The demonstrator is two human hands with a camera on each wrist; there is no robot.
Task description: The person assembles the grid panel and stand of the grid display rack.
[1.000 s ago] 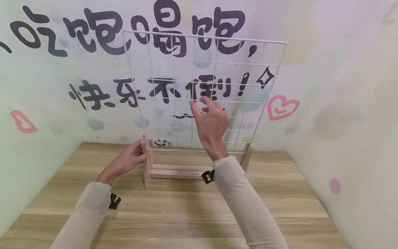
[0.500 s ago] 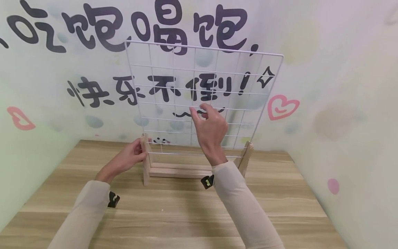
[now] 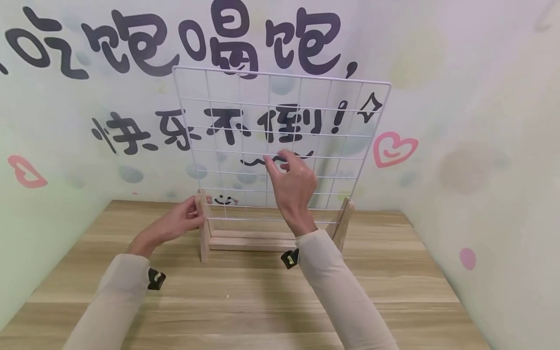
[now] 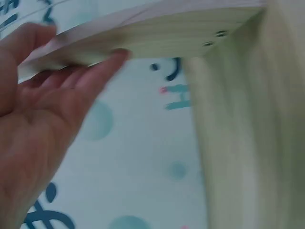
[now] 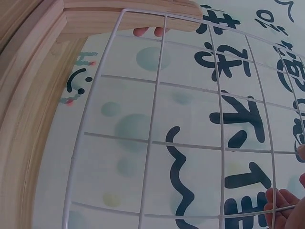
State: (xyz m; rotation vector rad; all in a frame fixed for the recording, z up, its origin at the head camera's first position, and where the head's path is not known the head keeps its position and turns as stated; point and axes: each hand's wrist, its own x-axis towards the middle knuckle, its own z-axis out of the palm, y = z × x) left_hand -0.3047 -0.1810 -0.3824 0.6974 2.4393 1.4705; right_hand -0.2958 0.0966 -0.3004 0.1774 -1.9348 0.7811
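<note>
A white wire grid panel [image 3: 281, 75] leans over a pale wooden stand [image 3: 249, 244], its bottom edge between the stand's two side posts. My right hand [image 3: 295, 187] pinches a wire near the panel's middle between thumb and fingers. The same hand [image 5: 283, 210] shows at the lower right edge of the right wrist view. Around the top of the left side post, my left hand [image 3: 177, 222] grips the wood. In the left wrist view, the left hand [image 4: 43, 114] has its thumb and fingers on opposite sides of that post [image 4: 157, 40].
The stand rests on a wood-grain table [image 3: 245, 301] near its back edge. Close behind rises a white wall [image 3: 428, 107] with large black characters, pink hearts and pale dots. Another wall section stands along the right side.
The wire grid panel has come down toward the stand, its top edge lower in the head view. My right hand has moved down with it. The left hand keeps its place on the post.
</note>
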